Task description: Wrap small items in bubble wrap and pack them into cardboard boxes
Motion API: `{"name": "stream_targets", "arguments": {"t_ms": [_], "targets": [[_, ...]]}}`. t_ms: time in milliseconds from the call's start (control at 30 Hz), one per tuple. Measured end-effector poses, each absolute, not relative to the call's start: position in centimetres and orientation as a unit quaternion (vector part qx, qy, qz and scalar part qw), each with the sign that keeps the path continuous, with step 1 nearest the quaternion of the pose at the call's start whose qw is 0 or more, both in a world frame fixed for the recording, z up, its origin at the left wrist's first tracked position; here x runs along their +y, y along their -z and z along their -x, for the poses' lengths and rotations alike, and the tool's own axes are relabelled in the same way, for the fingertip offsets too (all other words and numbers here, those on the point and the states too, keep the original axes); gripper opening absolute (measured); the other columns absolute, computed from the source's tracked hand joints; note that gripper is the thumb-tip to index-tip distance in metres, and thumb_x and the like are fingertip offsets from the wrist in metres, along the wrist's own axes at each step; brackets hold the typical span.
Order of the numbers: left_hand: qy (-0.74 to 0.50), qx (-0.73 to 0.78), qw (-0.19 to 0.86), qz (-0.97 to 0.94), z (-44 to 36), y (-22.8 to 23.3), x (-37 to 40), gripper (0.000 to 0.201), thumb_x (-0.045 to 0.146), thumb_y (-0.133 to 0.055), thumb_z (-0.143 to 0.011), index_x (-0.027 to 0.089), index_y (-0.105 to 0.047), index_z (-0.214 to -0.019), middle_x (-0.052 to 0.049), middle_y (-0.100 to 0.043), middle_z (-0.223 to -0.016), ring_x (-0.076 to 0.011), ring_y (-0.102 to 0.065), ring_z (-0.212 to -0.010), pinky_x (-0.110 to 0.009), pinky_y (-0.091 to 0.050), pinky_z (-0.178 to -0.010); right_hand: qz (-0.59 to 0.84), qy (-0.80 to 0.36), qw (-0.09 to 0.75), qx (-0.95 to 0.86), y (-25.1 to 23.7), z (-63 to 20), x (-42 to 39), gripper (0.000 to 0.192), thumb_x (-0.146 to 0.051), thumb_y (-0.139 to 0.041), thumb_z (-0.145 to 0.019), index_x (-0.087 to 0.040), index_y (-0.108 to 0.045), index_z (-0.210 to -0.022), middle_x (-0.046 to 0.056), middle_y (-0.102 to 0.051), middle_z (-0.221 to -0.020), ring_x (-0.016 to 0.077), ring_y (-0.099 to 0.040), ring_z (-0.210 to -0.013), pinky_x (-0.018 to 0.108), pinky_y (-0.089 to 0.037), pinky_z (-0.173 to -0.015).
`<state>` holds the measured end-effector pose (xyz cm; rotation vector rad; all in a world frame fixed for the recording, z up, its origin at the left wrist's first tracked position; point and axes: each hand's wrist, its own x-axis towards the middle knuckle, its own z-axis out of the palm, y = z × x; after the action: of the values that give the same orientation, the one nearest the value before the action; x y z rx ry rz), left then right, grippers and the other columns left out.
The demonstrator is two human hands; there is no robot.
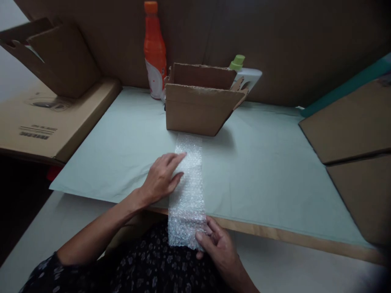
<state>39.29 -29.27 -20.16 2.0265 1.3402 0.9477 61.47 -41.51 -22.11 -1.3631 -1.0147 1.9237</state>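
Creased pale cloth point(262, 171) under a long, bumpy bubble-wrap strip point(190, 189)

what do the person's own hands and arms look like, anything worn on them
Both the left hand and right hand are bare: no gloves, rings or watch can be seen. The left sleeve is black with a small pale flower print, matching the top, and leaves the forearm uncovered. The right sleeve is out of view.

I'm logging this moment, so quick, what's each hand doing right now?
Left hand: open, fingertips at the bubble wrap strip's left edge, not gripping.
Right hand: closed, pinching the strip's near right edge, thumb on top.
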Motion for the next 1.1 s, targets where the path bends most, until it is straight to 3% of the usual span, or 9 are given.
{"name": "stream_targets", "arguments": {"t_ms": [100, 233, 400, 500, 600, 700, 800, 900, 1100], "targets": [[-0.283, 0.378, 0.374, -0.798, -38.6, 19.6, -31.6, 0.04, 0.019, -0.056, -0.091, 0.026, -0.066, -0.128, -0.009, -0.071, -0.111, -0.0266, -0.061, -0.105, -0.043, -0.044, -0.099, 0.501, -0.723, 0.265, -0.394, 22.1, -61.8, -42.0, 0.045, -0.059, -0.072, -0.082, -0.018, -0.072, -0.1, 0.004, -0.069, -0.081, 0.0133, -0.059, -0.064, 0.022, -0.05, -0.053], [-0.241, 0.375, 0.45, -0.773, -38.3, 19.6, -32.5, 0.037, 0.027, -0.057, -0.094, 0.027, -0.067, -0.129, -0.008, -0.074, -0.105, -0.0264, -0.062, -0.101, -0.044, -0.043, -0.099, 0.443, -0.784, 0.262, -0.347, 21.6, -61.3, -41.7, 0.042, -0.058, -0.07, -0.085, -0.016, -0.072, -0.088, 0.003, -0.068, -0.072, 0.0125, -0.06, -0.057, 0.022, -0.049, -0.051], [-0.305, 0.372, 0.61, -0.629, -37.3, 20.6, -31.4, 0.065, 0.062, -0.042, -0.099, 0.027, -0.042, -0.154, -0.01, -0.072, -0.118, -0.0274, -0.061, -0.113, -0.042, -0.038, -0.104, 0.385, -0.811, 0.345, -0.276, 20.4, -60.0, -38.2, 0.035, -0.049, -0.075, -0.083, -0.016, -0.07, -0.092, 0.006, -0.071, -0.074, 0.0152, -0.066, -0.061, 0.023, -0.05, -0.051], [-0.379, 0.347, 0.685, -0.517, -37.0, 21.7, -31.0, 0.088, 0.078, -0.044, -0.089, 0.024, -0.034, -0.158, -0.011, -0.071, -0.113, -0.0273, -0.063, -0.106, -0.039, -0.042, -0.097, 0.39, -0.787, 0.395, -0.268, 20.6, -59.7, -35.5, 0.036, -0.051, -0.068, -0.088, -0.019, -0.069, -0.105, 0.011, -0.076, -0.096, 0.019, -0.072, -0.077, 0.026, -0.055, -0.058], [-0.414, 0.383, 0.682, -0.464, -37.6, 22.1, -31.0, 0.098, 0.061, -0.074, -0.079, 0.022, -0.031, -0.158, -0.005, -0.065, -0.1, -0.0206, -0.06, -0.091, -0.032, -0.044, -0.084, 0.383, -0.777, 0.422, -0.267, 21.2, -59.7, -34.1, 0.046, -0.053, -0.059, -0.092, -0.021, -0.064, -0.124, 0.016, -0.073, -0.121, 0.0246, -0.072, -0.101, 0.031, -0.059, -0.068], [-0.416, 0.464, 0.627, -0.467, -38.6, 21.9, -31.0, 0.086, 0.037, -0.077, -0.079, 0.017, -0.037, -0.153, 0.003, -0.054, -0.081, -0.0128, -0.051, -0.073, -0.026, -0.039, -0.07, 0.389, -0.76, 0.411, -0.32, 21.3, -60.1, -34.3, 0.042, -0.046, -0.06, -0.093, -0.022, -0.064, -0.127, 0.015, -0.071, -0.126, 0.0252, -0.072, -0.105, 0.034, -0.06, -0.072], [-0.416, 0.513, 0.575, -0.484, -39.4, 21.7, -30.7, 0.074, 0.029, -0.069, -0.082, 0.014, -0.041, -0.15, 0.005, -0.05, -0.074, -0.0117, -0.047, -0.067, -0.026, -0.037, -0.065, 0.434, -0.658, 0.399, -0.469, 20.8, -60.9, -35.1, 0.029, -0.034, -0.062, -0.094, -0.024, -0.068, -0.121, 0.011, -0.074, -0.118, 0.0215, -0.073, -0.096, 0.036, -0.06, -0.076], [-0.419, 0.526, 0.542, -0.504, -39.8, 22.0, -30.4, 0.075, 0.026, -0.067, -0.081, 0.016, -0.04, -0.15, 0.002, -0.056, -0.083, -0.0125, -0.052, -0.072, -0.026, -0.042, -0.067, 0.438, -0.442, 0.387, -0.681, 20.4, -61.5, -35.1, 0.024, -0.022, -0.062, -0.094, -0.024, -0.071, -0.116, 0.009, -0.075, -0.111, 0.0218, -0.07, -0.101, 0.041, -0.059, -0.087], [-0.411, 0.554, 0.411, -0.596, -40.0, 23.0, -30.3, 0.069, 0.022, -0.063, -0.084, 0.019, -0.041, -0.149, -0.009, -0.059, -0.117, -0.013, -0.056, -0.078, -0.028, -0.05, -0.068, 0.374, -0.133, 0.214, -0.893, 21.3, -60.9, -33.2, 0.042, -0.021, -0.061, -0.093, -0.015, -0.06, -0.134, 0.017, -0.064, -0.135, 0.0315, -0.058, -0.122, 0.051, -0.052, -0.096]]}}
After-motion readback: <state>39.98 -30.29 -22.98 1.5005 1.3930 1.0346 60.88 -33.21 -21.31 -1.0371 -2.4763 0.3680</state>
